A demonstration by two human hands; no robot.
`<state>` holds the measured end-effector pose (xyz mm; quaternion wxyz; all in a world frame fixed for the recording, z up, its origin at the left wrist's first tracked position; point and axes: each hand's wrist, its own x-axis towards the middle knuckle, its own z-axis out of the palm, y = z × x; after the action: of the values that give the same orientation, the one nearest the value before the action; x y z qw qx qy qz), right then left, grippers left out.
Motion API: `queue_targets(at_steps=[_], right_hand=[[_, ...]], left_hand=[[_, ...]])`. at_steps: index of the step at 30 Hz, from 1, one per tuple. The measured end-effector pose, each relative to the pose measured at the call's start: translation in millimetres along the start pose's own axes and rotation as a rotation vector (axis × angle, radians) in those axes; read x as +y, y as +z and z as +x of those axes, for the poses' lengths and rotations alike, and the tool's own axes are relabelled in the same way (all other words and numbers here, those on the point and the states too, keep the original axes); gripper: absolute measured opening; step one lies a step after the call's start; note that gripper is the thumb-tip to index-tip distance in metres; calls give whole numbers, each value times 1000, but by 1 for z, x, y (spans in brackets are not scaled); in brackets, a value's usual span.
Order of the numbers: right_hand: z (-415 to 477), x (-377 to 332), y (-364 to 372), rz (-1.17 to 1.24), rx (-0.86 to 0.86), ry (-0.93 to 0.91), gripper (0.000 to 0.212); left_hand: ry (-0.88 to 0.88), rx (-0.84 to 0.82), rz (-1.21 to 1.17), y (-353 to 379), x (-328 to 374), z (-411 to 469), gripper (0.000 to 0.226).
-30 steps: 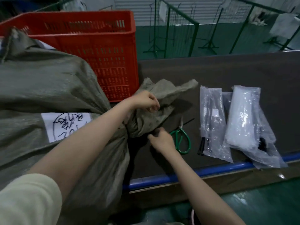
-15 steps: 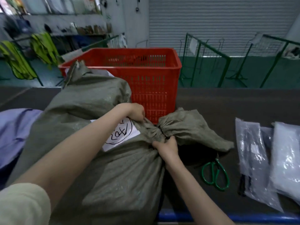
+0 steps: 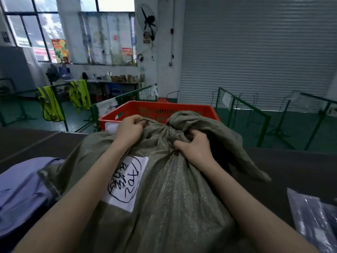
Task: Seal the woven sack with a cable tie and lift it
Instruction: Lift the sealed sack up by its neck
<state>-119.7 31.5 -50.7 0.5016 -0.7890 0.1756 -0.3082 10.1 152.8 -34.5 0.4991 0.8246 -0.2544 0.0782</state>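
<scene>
A full grey-green woven sack [image 3: 173, 194] fills the middle of the view, with a white paper label [image 3: 125, 181] bearing black handwriting on its front. Its neck is gathered tight, and loose cloth flops over to the right. My left hand [image 3: 130, 129] is clenched on the sack's cloth left of the neck. On the right side, just below the neck, my right hand [image 3: 196, 145] grips a bunch of the cloth. I cannot make out the cable tie in the folds.
A red plastic crate [image 3: 182, 108] stands right behind the sack on the dark table [image 3: 291, 165]. Purple cloth [image 3: 21, 190] lies at the left. Clear plastic bags [image 3: 317, 220] lie at the lower right. Green metal railings [image 3: 242, 110] stand beyond the table.
The sack has come up from lying on the table to standing in front of me. Both hands moved up with its neck. The view tilted upward, and the scissors dropped out of sight.
</scene>
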Motion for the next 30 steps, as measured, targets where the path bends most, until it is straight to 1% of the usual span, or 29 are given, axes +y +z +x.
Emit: queue_targets(at_steps=[3,6,7,8,10,11,12,13,14,15,16,17,18,19,20,21,22,23,24,26,27,28,30], right_hand=[[3,-16,0,-164,-133,-88,39],[15,-32,-3,-496,-200,-160,39],[18,-36,-3,-614,-167,-190,39],[19,-39,-2,-741,-81,-237,43],[21,-34,7,-989,218,-416,58],[19,-31,12,-1058,325,-487,66],[20,-28,16,-1080,366,-557,73],[19,-26,19,-1093,259,-536,79],[20,-22,19,-1062,109,-476,82],[22,-18,19,-999,-75,-355,84],[23,-15,19,-941,-204,-243,85],[23,-12,18,-913,-270,-159,85],[21,-9,19,-902,-293,-115,84],[20,-6,22,-898,-275,-88,83],[19,-6,24,-902,-232,-71,80],[21,-6,26,-909,-186,-45,77],[21,-7,28,-924,-154,-19,73],[22,-8,28,-937,-152,31,72],[21,-11,28,-934,-189,92,78],[16,-13,27,-860,-340,206,95],[10,-15,28,-820,-375,209,97],[3,-17,29,-807,-366,172,90],[-7,-18,33,-801,-236,70,58]], left_hand=[[-47,91,-89,-9,-13,0,22],[-101,169,-85,-14,-23,5,22],[-125,190,-79,-14,-27,7,25],[-162,203,-69,-13,-30,9,28],[-240,206,-48,-11,-38,12,32],[-264,205,-38,-10,-40,14,30],[-269,203,-26,-9,-42,14,27],[-258,192,-12,-9,-43,14,23],[-233,173,-10,-9,-44,14,21],[-205,134,-46,-12,-45,13,21],[-189,45,-119,-18,-46,11,25],[-180,-85,-224,-24,-46,8,31],[-184,-241,-282,-31,-48,5,37],[-173,-412,-219,-39,-51,1,41],[-166,-561,-70,-45,-51,-4,42],[-178,-637,101,-47,-52,-10,42],[-176,-629,250,-46,-56,-14,42],[-149,-562,364,-43,-58,-17,43],[-121,-472,419,-39,-60,-19,42],[-73,-303,434,-33,-62,-25,36],[-64,-229,408,-33,-61,-27,34],[-65,-164,365,-34,-59,-29,33],[-47,-67,285,-38,-52,-31,30]])
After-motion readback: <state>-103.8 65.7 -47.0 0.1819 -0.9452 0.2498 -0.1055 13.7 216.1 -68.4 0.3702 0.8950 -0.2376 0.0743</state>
